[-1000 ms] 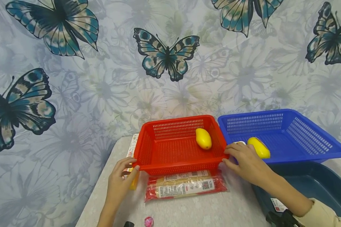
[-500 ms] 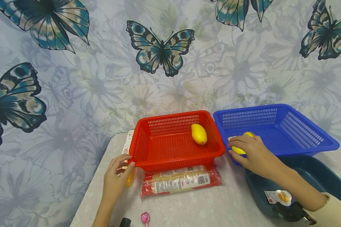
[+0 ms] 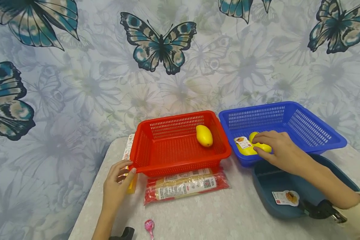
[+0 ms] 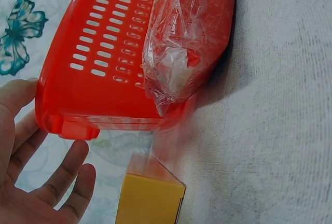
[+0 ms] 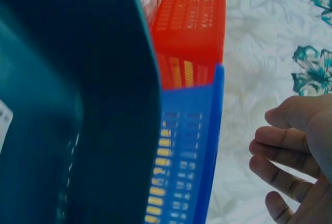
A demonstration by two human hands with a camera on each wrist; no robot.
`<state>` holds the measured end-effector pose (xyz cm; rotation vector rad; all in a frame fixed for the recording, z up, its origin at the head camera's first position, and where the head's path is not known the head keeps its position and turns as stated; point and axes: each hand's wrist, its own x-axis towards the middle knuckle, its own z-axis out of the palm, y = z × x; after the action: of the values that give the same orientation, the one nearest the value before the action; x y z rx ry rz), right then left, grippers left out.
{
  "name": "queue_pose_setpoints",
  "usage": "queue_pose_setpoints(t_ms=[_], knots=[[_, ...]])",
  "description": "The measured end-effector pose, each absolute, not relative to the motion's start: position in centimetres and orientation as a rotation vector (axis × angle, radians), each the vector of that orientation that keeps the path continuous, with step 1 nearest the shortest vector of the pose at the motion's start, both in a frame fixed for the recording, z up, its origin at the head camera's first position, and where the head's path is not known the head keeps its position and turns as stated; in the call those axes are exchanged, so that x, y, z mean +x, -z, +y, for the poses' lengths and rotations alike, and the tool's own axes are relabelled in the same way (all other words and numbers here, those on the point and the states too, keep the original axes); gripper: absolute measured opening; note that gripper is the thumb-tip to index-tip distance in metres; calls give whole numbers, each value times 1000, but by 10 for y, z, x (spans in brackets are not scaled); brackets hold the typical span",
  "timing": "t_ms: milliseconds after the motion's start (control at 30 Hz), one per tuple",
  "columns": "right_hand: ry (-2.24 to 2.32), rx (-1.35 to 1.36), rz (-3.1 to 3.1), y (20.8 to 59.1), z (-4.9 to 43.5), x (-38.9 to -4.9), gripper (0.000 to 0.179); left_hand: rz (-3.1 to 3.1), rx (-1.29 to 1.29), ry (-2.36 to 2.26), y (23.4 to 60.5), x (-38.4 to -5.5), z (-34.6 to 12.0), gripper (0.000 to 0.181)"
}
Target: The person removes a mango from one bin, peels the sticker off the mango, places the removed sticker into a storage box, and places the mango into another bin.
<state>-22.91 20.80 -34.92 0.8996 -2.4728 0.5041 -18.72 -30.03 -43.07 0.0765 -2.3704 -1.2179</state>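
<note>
My left hand (image 3: 115, 181) grips the front left corner of the red basket (image 3: 180, 166), its thumb and fingers at the rim; the left wrist view shows the other fingers spread below. A yellow mango (image 3: 204, 136) lies toward the right inside that basket. My right hand (image 3: 280, 150) hovers over the front of the blue basket (image 3: 321, 128) with fingers loosely bent. Beneath its fingertips are yellow mangoes (image 3: 263, 147), partly hidden by the hand. A printed card (image 3: 243, 142) lies on them. In the right wrist view nothing shows between the right fingers.
A red and clear packet (image 3: 186, 186) lies before the red basket, overlapping its underside. A yellow box (image 3: 132, 186) stands beside its left side. A dark teal tub (image 3: 267, 196) holding a card (image 3: 285, 198) sits below my right forearm. A pink lollipop (image 3: 149, 225) lies near the front.
My right hand has left the red basket's right rim and moved right over the blue basket. The card and mangoes there now show more. My left hand stays at its corner.
</note>
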Motion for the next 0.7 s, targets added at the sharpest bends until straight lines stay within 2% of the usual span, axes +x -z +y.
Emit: queue_pose_setpoints(t_ms=[700], knots=[[-418, 728, -2507, 349, 281, -241, 27, -2375, 123, 1247, 434, -191, -298, 39]])
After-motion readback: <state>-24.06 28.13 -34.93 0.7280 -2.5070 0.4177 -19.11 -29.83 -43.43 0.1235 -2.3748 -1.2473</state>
